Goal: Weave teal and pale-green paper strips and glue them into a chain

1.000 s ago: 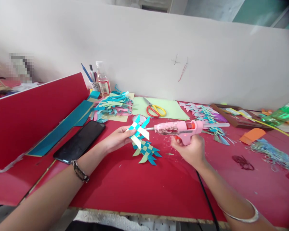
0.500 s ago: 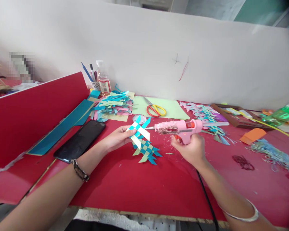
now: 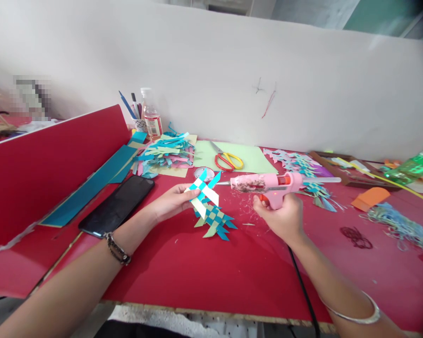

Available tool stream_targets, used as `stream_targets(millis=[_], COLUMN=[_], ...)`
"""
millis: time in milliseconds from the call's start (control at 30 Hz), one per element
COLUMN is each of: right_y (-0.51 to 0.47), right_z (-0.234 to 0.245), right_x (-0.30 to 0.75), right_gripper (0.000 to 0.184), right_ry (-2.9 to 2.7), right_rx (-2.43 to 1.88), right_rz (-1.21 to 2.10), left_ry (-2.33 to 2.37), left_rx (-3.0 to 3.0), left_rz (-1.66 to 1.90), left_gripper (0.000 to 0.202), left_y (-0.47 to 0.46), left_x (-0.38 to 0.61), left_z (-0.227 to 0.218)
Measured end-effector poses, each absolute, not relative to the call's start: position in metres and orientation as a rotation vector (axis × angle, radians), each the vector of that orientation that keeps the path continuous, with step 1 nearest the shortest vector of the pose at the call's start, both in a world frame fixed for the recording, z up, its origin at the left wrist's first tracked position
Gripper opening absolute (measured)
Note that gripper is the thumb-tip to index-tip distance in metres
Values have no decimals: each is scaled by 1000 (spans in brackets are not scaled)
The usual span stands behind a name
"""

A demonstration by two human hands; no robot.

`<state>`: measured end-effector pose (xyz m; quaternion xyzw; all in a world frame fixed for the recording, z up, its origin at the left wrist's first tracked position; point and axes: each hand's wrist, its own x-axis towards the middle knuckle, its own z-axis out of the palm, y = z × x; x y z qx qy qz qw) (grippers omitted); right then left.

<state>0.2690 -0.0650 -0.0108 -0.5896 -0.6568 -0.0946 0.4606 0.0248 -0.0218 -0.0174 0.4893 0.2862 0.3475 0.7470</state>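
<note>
My left hand (image 3: 174, 203) pinches a woven paper piece (image 3: 205, 191) of blue and pale strips, thumb on top. Just below it on the red table lies another woven paper piece (image 3: 215, 217), blue and light green, partly covered by the held one. My right hand (image 3: 284, 213) is wrapped round the handle of a pink hot glue gun (image 3: 268, 185), whose nozzle points left toward the held paper, close to its right edge. A clear glue stick (image 3: 322, 180) pokes out of the gun's back end.
A black phone (image 3: 117, 206) lies left of my left hand. Behind are scissors (image 3: 227, 158) on a green sheet (image 3: 257, 157), a pile of paper strips (image 3: 169, 150) and a bottle (image 3: 151, 115). The gun's black cord (image 3: 301, 281) runs over the table's front edge. Tangled threads (image 3: 398, 225) lie right.
My right hand has drawn the glue gun slightly to the right, so its nozzle is farther from the paper. My left hand and the woven piece stay in place.
</note>
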Motion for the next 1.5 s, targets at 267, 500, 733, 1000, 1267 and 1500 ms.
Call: stream_targets(millis=[267,500,733,1000,1267,1500], right_y=[-63,-63,-64,-64,-64,-67], right_z=[-11,-11,-13,-10,-10,-7], right_x=[272,273,270,270,272,267], right_gripper=[26,25,27,24,24,25], right_ry=[-1604,-1569,-1606,-1566,-1527,-1625], right_rx=[-1431,-1422,-1450,-1449,-1434,-1427], right_rz=[-266,-236,-260,-257,-115,-39], left_ry=[617,621,634,643,946,947], left_rx=[1077,1096,1085,1102,1491,1709], left_rz=[757,752,772,762,1190,1302], left_gripper=[26,27,26,28,21,14], left_y=[-22,-22,-22,-22,-20,-22], left_x=[25,26,26,26,31,33], left_z=[-17,-16,-15,-16,-18,-15])
